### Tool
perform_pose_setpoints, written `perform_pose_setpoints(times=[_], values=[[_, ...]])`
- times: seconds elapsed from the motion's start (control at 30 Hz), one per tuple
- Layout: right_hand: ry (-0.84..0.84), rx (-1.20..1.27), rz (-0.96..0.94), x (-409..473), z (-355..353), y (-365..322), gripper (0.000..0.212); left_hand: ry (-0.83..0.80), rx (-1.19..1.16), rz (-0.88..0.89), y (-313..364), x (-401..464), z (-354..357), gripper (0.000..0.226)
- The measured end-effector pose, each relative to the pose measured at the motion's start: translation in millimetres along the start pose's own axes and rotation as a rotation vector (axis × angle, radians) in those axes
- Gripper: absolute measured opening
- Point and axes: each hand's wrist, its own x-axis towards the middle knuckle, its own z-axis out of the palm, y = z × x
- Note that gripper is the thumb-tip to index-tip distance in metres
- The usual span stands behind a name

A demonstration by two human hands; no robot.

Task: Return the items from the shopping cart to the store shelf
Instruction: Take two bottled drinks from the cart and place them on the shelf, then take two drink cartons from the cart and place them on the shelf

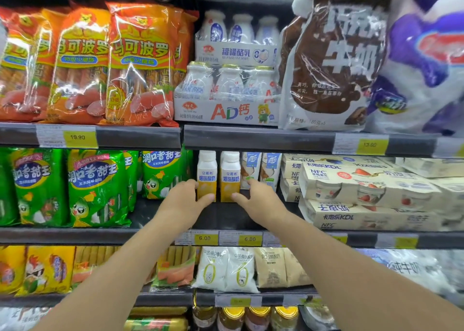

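Note:
Two white-and-yellow yogurt drink bottles stand side by side on the middle shelf (226, 220). My left hand (184, 200) wraps the lower part of the left bottle (207, 172), thumb across its front. My right hand (258, 199) grips the base of the right bottle (230, 172), thumb on its front and fingers behind. Both bottles are upright and rest on the shelf board. The shopping cart is out of view.
Small cartons (270, 172) stand right behind the bottles. Stacked yogurt multipacks (364, 192) fill the right side, green sausage bags (95, 187) the left. Above are orange sausage bags (140, 64), milk bottle packs (226, 92) and a brown chocolate milk bag (334, 62).

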Motion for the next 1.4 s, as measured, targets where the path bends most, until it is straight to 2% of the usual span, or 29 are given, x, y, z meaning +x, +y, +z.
perform_pose_setpoints(times=[0.17, 0.33, 0.43, 0.5, 0.6, 0.7, 0.83, 1.03, 1.1, 1.2, 1.4], values=[[-0.009, -0.279, -0.077, -37, -39, 9, 0.064, -0.218, 0.511, 0.202, 49, -25, -25, 0.066], [0.118, -0.432, -0.15, -102, -101, 47, 0.063, -0.264, 0.681, 0.384, 131, -55, -11, 0.077], [0.124, -0.536, -0.105, -154, -146, 102, 0.055, -0.271, 0.733, 0.501, 195, -81, 19, 0.076], [0.162, -0.505, 0.017, -195, -177, 152, 0.059, -0.274, 0.737, 0.59, 236, -99, 48, 0.08], [0.153, -0.558, 0.235, -267, -221, 229, 0.077, -0.274, 0.691, 0.757, 298, -130, 101, 0.089], [0.191, -0.606, 0.386, -348, -261, 289, 0.08, -0.326, 0.704, 0.87, 362, -171, 156, 0.095], [0.138, -0.662, 0.607, -457, -299, 356, 0.09, -0.427, 0.658, 0.98, 450, -241, 225, 0.093], [0.176, -0.643, 0.877, -591, -337, 433, 0.09, -0.526, 0.614, 1.2, 558, -339, 305, 0.099], [0.176, -0.62, 0.974, -626, -343, 456, 0.091, -0.559, 0.593, 1.259, 589, -363, 329, 0.105], [0.175, -0.541, 1.091, -670, -349, 489, 0.091, -0.641, 0.555, 1.355, 629, -398, 365, 0.094], [0.186, -0.476, 1.215, -710, -345, 564, 0.09, -0.739, 0.54, 1.508, 690, -440, 448, 0.092]])
